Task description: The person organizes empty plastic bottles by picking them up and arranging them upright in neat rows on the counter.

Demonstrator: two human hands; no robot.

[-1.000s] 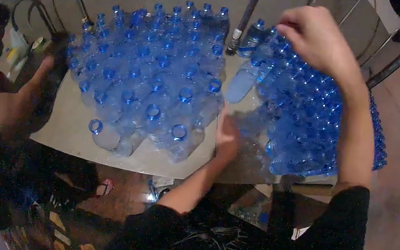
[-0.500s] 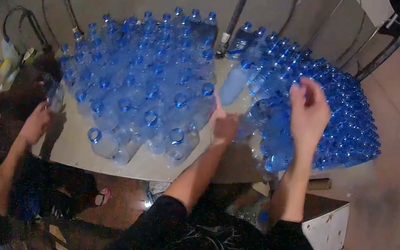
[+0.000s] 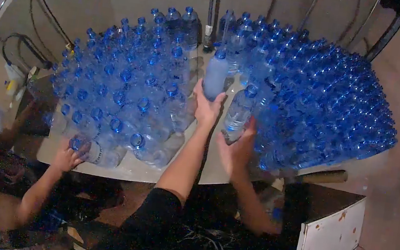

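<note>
My left hand (image 3: pixel 206 108) is wrapped round the lower part of a cloudy whitish bottle (image 3: pixel 215 76) with a blue neck, held upright between two groups of bottles. Something thin and pale stands above its neck, too blurred to make out. My right hand (image 3: pixel 237 150) grips a clear plastic bottle (image 3: pixel 239 112) low down, with thumb and fingers on either side; it leans slightly. Many clear bottles with blue necks (image 3: pixel 122 98) crowd the table on the left. A denser mass of blue-necked bottles (image 3: pixel 331 102) lies to the right of my hands.
At the left, a co-worker's hand (image 3: pixel 70 155) touches a bottle near the front edge of the table (image 3: pixel 192 180). Dark cables (image 3: pixel 33 19) hang behind. A cardboard tube (image 3: pixel 323 176) and a rusty white cabinet (image 3: pixel 332 236) are at the lower right.
My left hand has taken hold of the whitish bottle, which was tilted before. My right hand came down from above the right group onto a clear bottle. The co-worker's hand moved right.
</note>
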